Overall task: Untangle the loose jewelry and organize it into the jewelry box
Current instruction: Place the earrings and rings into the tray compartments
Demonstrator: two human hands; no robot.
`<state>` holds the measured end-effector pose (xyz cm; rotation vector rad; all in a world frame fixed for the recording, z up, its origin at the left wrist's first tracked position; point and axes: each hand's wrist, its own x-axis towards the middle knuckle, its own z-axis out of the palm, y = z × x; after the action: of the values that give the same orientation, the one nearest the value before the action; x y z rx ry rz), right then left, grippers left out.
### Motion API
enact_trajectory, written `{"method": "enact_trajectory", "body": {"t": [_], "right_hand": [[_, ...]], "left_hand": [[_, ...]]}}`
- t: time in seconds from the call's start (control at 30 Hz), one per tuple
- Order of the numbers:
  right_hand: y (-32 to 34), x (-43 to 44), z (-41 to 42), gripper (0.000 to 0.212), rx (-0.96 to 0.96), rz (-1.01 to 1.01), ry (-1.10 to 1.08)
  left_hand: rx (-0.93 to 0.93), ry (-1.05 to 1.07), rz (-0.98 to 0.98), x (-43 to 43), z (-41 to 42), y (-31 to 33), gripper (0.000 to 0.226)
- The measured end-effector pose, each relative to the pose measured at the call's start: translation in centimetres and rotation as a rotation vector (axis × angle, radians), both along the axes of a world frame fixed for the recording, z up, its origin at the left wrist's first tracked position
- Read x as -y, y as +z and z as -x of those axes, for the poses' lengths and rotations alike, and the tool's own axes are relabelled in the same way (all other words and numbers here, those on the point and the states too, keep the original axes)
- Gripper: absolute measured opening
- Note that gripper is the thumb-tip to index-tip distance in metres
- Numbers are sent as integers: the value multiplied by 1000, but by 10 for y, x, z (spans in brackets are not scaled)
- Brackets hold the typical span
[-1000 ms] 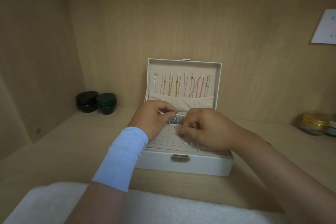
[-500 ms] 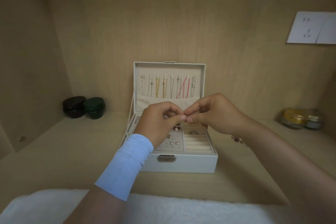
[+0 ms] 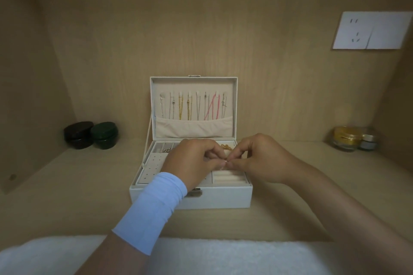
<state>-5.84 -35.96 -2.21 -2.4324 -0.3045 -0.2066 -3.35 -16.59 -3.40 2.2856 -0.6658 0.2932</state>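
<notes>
The left hand [image 3: 194, 161] and right hand [image 3: 261, 158] together pinch one tiny jewelry piece [image 3: 225, 161] above the one open jewelry box [image 3: 223, 198]; two dark jars [image 3: 78, 134] stand left.

A home dressing nook, wood-panelled alcove [image 3: 268, 29], wall socket [image 3: 371, 30], cosmetic jars [image 3: 345, 138], open jewelry box [image 3: 192, 100]

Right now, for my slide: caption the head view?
Over the open jewelry box, left hand and right hand pinch a tiny piece of jewelry; necklaces hang in the lid.
</notes>
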Motion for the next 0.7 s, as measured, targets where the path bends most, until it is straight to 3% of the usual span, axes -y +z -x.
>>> {"method": "enact_trajectory", "body": {"t": [0.33, 0.7], "right_hand": [[0, -1, 1, 9, 113, 240, -12], [-5, -3, -1, 2, 114, 230, 2]], "left_hand": [[57, 2, -136, 0, -1, -2, 7], [35, -25, -213, -5, -6, -4, 10]]}}
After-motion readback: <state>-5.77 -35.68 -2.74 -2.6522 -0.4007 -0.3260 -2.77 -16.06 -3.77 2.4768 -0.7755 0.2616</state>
